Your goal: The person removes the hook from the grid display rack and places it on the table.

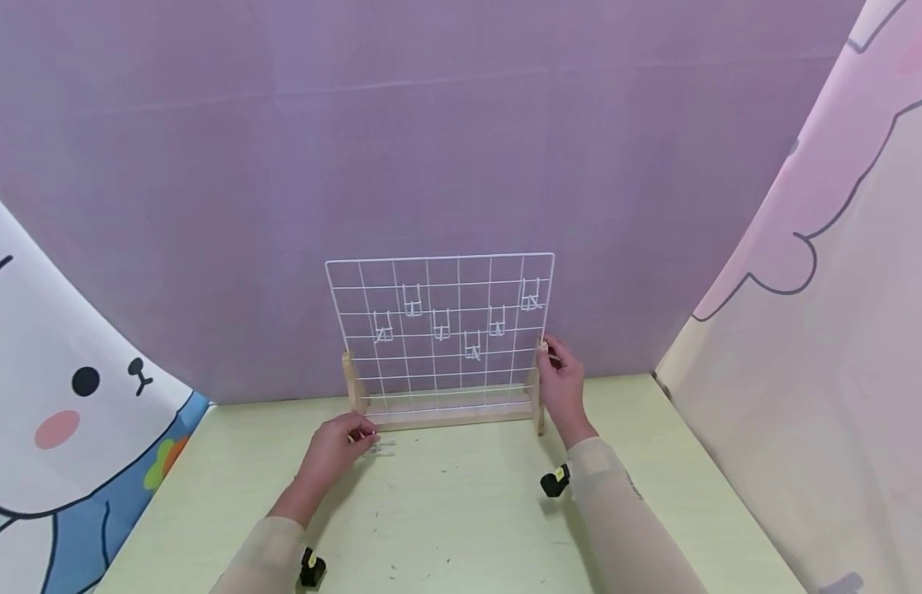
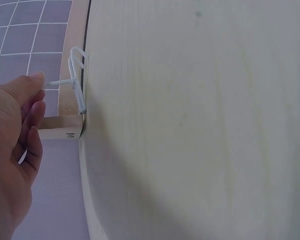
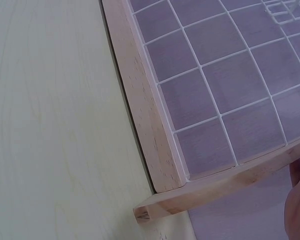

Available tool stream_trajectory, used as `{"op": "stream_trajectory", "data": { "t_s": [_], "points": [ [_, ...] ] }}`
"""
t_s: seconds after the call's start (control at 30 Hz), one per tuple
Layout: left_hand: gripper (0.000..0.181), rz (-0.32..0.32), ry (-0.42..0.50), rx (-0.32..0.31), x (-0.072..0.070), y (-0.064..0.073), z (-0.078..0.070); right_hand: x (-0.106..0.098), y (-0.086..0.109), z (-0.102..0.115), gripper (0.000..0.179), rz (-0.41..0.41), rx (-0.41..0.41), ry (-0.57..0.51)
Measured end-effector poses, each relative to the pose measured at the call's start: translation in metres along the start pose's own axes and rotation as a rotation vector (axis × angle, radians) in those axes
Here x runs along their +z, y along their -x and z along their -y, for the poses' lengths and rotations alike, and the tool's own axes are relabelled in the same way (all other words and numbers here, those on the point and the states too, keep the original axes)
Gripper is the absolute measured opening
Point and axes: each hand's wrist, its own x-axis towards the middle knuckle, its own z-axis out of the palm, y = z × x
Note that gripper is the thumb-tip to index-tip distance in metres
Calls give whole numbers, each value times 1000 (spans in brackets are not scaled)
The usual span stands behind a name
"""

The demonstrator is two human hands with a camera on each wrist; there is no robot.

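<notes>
A white wire grid panel [image 1: 440,257] stands upright in a wooden stand [image 1: 453,416] on the table. Several white wire hooks hang on it, one of them a hook [image 1: 471,351] low in the middle. By the stand's left front corner, my left hand [image 1: 333,454] pinches a loose white wire hook [image 2: 76,82] between thumb and fingers, just off the tabletop. My right hand [image 1: 563,384] grips the top of the stand's right upright [image 3: 225,192]. In the right wrist view, only part of that hand shows at the right edge.
The pale wooden table [image 1: 461,511] carries small dark specks. Behind it hangs a purple cloth [image 1: 446,165]. Printed cartoon panels flank the table at left [image 1: 67,330] and right [image 1: 825,371]. Small black devices are strapped at both wrists.
</notes>
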Motion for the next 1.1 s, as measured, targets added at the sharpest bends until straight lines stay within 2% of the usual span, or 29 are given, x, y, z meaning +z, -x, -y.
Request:
{"op": "stream_trajectory", "data": {
  "t_s": [0.23, 0.5, 0.77, 0.93, 1.1],
  "points": [
    [13, 5, -44, 7, -1, 0, -2, 0, 0, 0, 29, -1, 15, -16],
    [17, -3, -20, -1, -4, 0, -2, 2, -1, 7, 29, 12, 38, -22],
    [14, -103, 10, 57, -11, -6, -7, 1, -1, -1, 30, -5, 36, -18],
    [10, -181, 14, 87, -19, -16, -20, 1, 2, 0, 29, -1, 41, 5],
    [9, -203, 39, 104, -28, -27, -33, 1, 3, 0, 30, 34, 61, 25]
  ]
}}
